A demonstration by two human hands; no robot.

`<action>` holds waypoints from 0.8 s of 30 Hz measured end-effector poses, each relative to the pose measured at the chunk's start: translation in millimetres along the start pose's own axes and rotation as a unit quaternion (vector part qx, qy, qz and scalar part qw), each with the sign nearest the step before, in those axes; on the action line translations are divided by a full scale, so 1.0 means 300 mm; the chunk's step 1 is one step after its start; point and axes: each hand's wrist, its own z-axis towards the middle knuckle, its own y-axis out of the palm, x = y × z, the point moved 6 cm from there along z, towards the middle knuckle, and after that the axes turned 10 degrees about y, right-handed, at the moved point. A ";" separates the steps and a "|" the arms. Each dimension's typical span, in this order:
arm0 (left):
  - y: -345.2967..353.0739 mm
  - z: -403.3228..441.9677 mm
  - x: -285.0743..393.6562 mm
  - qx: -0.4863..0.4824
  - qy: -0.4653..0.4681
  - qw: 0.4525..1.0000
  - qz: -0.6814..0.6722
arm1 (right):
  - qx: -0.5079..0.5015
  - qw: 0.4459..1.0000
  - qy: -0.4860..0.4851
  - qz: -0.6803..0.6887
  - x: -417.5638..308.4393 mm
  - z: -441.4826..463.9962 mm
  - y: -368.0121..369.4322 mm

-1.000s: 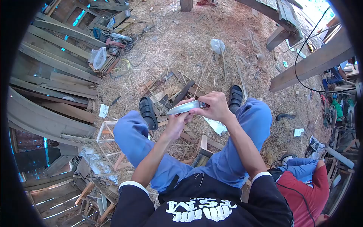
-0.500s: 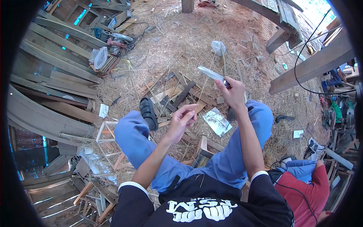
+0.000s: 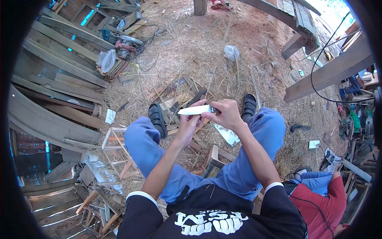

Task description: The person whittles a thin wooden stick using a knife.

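My right hand (image 3: 227, 114) is closed around the handle of a knife (image 3: 194, 110), whose broad pale blade points left. Just behind and below that blade is my left hand (image 3: 188, 128), its fingers pinched together and partly covered by the knife. A thin straw-coloured strip (image 3: 206, 95) rises from the left fingers, with its lower part hidden behind the blade. The blade lies across the left fingers, close to the strip; whether it touches the strip I cannot tell.
Wood offcuts (image 3: 179, 99) and a white sheet (image 3: 227, 134) lie between my sandalled feet. A small wooden frame (image 3: 115, 145) stands by my left-side knee. Planks (image 3: 59, 89) and power tools (image 3: 125, 44) are at the left. A person in red (image 3: 320, 203) sits at the lower right.
My right hand has brought the knife down and left, from raised and apart to across my left fingers. The left hand has stayed nearly in place, and my right-side foot shows more.
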 end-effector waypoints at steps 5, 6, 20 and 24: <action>0.002 0.005 -0.024 -0.026 0.001 0.999 0.028 | 0.026 0.999 -0.039 -0.013 -0.002 -0.001 -0.018; 0.002 -0.001 -0.027 -0.022 -0.008 0.999 0.034 | 0.027 0.999 -0.043 -0.019 -0.003 -0.005 -0.025; 0.052 -0.003 -0.032 -0.056 -0.048 0.997 0.019 | 0.067 0.995 -0.038 -0.061 0.034 -0.027 -0.084; 0.058 -0.005 -0.016 -0.051 -0.048 0.997 0.024 | 0.057 0.994 -0.030 -0.085 0.035 -0.025 -0.091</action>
